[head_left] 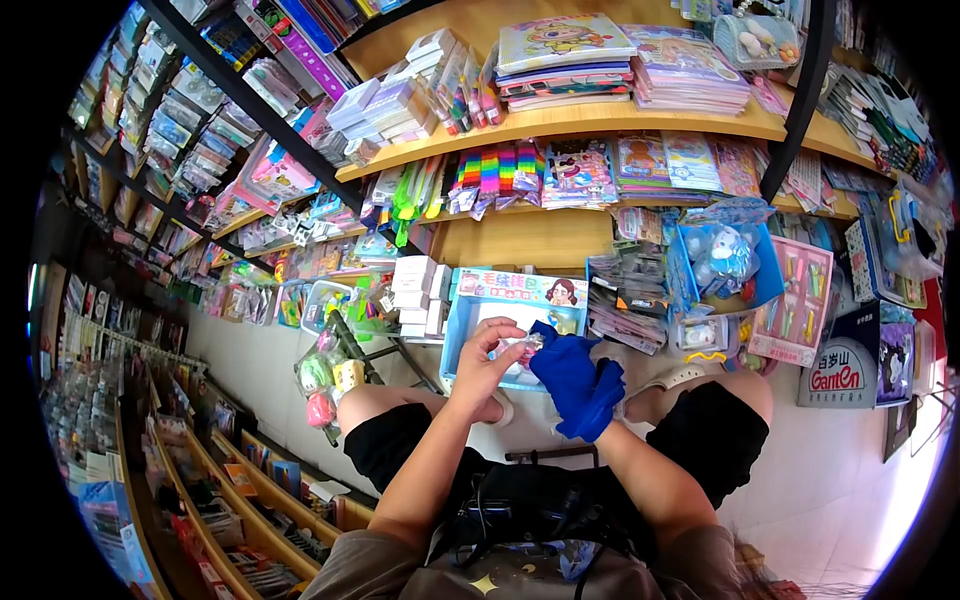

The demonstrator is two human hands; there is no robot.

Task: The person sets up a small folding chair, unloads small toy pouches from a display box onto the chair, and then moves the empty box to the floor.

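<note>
My left hand point(488, 362) has its thumb and fingers closed on a small item in clear plastic wrap point(527, 348); what is inside is too small to make out. A bright blue cloth point(578, 375) covers my right hand, so its fingers are hidden. The cloth reaches up against the wrapped item. Both hands are over a light blue display box point(453, 345) with a printed header card point(515, 288). Part of the box's contents shows beside the cloth.
Wooden shelves point(560, 122) with stacked books point(565, 55) stand in front. White boxes point(413, 295) sit left of the display box, packaged goods point(628, 290) right of it. Beyond are a blue bin point(680, 285) and a Ganten carton point(838, 370). Bagged toys point(320, 385) are beside my left knee.
</note>
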